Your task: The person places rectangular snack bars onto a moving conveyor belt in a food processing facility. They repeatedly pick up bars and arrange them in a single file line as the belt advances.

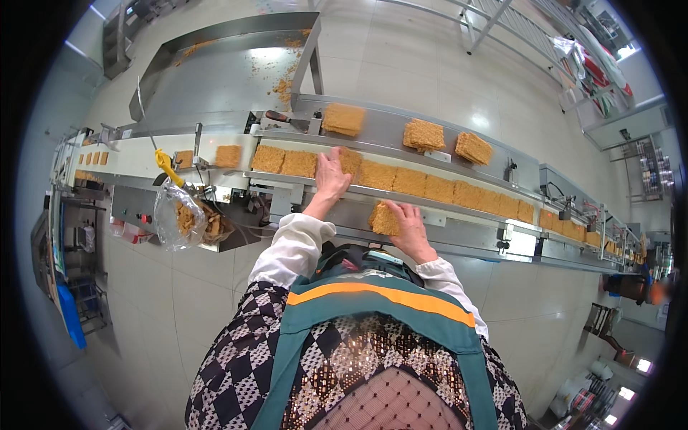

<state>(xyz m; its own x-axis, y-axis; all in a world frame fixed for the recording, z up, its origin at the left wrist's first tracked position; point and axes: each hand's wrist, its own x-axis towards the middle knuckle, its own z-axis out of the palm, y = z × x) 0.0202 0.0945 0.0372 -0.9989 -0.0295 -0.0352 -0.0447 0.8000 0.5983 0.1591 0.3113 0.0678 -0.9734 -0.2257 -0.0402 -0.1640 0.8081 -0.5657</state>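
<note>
My left hand (333, 174) reaches over a conveyor and spans one square golden-brown crisp cake (351, 161), fingers at its far edge and thumb at its near side. This cake sits in a row on the conveyor belt (301, 144), between a cake (299, 163) on its left and another cake (377, 174) on its right. Closer to my body, my right hand (411, 228) grips a small stack of crisp cakes (382, 219) at the conveyor's near ledge. The fingers hide part of that stack.
Three cake stacks, a left one (343, 119), a middle one (424, 134) and a right one (473, 148), lie on the far steel ledge (381, 115). A scraper (290, 120) rests there too. Crumbs dot a steel tray (226, 70). A plastic bag (180, 215) holds broken pieces.
</note>
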